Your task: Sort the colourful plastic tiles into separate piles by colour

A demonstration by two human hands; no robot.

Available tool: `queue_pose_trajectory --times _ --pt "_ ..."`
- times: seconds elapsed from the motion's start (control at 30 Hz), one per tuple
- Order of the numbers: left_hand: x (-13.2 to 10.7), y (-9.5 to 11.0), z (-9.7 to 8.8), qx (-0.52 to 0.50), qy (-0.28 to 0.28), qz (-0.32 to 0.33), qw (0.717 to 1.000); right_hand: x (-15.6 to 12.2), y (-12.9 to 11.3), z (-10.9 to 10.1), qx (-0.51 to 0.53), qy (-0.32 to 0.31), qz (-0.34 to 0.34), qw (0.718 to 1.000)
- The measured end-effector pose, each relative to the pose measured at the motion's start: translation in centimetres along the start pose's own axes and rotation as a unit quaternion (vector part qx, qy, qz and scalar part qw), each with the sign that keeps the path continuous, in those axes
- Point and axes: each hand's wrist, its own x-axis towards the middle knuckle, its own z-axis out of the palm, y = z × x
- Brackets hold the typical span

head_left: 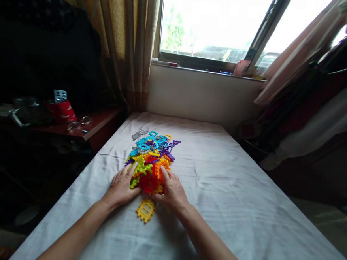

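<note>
A heap of colourful plastic interlocking building pieces (149, 179) lies on the cloth-covered surface, with red, orange, lime and yellow ones at its near end. Blue pieces (144, 144) and purple pieces (167, 149) make up the far end. Against the heap's near left side rests my left hand (124, 184), thumb and fingers apart, touching the green pieces. My right hand (172, 188) is cupped along the opposite side by the orange pieces, its fingers also spread. Between my wrists a single yellow piece (145, 210) lies flat. The undersides of both hands are hidden.
A pale sheet (230, 213) covers the surface. At left, a dark red side table (102, 121) carries a red container (62, 111), glasses (80, 123) and a glass jar. Curtains and a window stand behind; clothes hang at right.
</note>
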Motion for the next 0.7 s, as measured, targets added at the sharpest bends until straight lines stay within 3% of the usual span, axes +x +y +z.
queue_pose_trajectory --times 0.1,0.23,0.43,0.53,0.7 --pt "1.2 2.0 -0.1 -0.090 0.026 -0.031 0.995 2.0 -0.3 0.6 0.060 0.056 -0.002 0.997" --pt "3.5 3.5 -1.1 -0.181 0.029 -0.051 0.982 5.7 -0.7 -0.1 0.148 0.076 0.029 0.986" --pt "5.9 2.8 -3.5 -0.275 0.008 0.019 0.961 11.0 -0.8 -3.0 0.248 0.076 -0.008 0.966" --pt "4.1 1.3 -3.7 -0.214 -0.032 0.050 0.975 10.6 0.6 -4.2 0.185 0.067 0.014 0.980" --pt "-1.8 -1.2 -2.3 -0.064 -0.146 0.097 0.982 4.9 3.7 -4.7 0.109 0.013 0.005 0.994"
